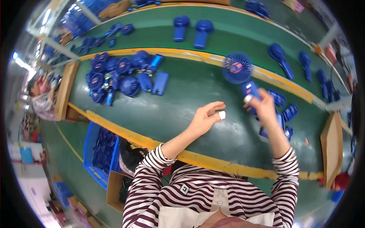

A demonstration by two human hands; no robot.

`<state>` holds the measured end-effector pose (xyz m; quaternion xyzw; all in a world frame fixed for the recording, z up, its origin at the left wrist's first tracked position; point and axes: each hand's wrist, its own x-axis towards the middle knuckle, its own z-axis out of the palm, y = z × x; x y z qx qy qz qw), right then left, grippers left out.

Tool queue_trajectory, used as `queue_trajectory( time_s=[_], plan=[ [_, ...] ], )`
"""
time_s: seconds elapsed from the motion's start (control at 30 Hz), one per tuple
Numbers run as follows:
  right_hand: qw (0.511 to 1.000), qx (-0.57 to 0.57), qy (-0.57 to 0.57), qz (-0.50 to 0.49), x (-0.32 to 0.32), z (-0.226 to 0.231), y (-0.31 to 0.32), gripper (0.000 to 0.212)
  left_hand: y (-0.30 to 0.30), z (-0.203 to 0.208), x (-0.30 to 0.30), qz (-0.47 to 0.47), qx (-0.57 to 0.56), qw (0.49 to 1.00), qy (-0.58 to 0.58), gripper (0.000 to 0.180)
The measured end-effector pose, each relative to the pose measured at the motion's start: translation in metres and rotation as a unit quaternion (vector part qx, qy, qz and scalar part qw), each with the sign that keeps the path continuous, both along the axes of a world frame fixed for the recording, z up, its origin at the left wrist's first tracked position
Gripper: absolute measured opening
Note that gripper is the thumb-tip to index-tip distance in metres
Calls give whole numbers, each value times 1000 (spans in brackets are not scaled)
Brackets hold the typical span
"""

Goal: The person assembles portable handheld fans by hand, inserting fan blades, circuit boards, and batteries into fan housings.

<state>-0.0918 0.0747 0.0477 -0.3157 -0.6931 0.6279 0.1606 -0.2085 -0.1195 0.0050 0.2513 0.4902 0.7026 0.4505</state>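
I have the handheld fan (pixel 241 78) in view above the dark green workbench (pixel 182 93), its round head a ribbed cage of glossy blue plastic with a reddish centre, its handle a smooth, straight bar bearing a small white label. The right hand (pixel 265 106) is closed around the lower end of that handle, slightly blurred, a white wrap on the thumb. To the fan's lower left I see the left hand (pixel 207 118) just above the bench, grasping nothing that I can make out, thumb and curved fingers apart, with another white wrap at the thumb. Just right of the fan, beside the right hand, lie angular blue plastic parts (pixel 290 112), some partly hidden. Well left of it sits a heaped pile of fan heads (pixel 129 86), round and finned, with flat rectangular handle shells (pixel 161 83) at the pile's near side. The bench top looks smooth, with dull reflections, and a scuffed yellow edge (pixel 125 133) runs along its front. Beyond the fan, past a worn yellow ledge (pixel 190 54), a lighter green strip (pixel 152 28) carries spaced-out blue fans (pixel 203 34). Farther left of it I make out a brown cardboard panel (pixel 66 91), a blue plastic crate (pixel 88 148) on the green floor (pixel 68 155), and a seated co-worker (pixel 43 104).
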Motion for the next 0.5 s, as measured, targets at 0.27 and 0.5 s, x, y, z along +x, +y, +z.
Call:
queue_trajectory(
  time_s=[0.27, 0.5],
  plan=[
    [699, 671, -205, -141, -124, -46, 204, 35, -72, 4, -121, 326, -185, 759, 533, 24],
    [615, 740, -232, -143, -161, -37, 172, 58, -67, 20, -241, 373, -240, 634, 633, 31]
  ],
)
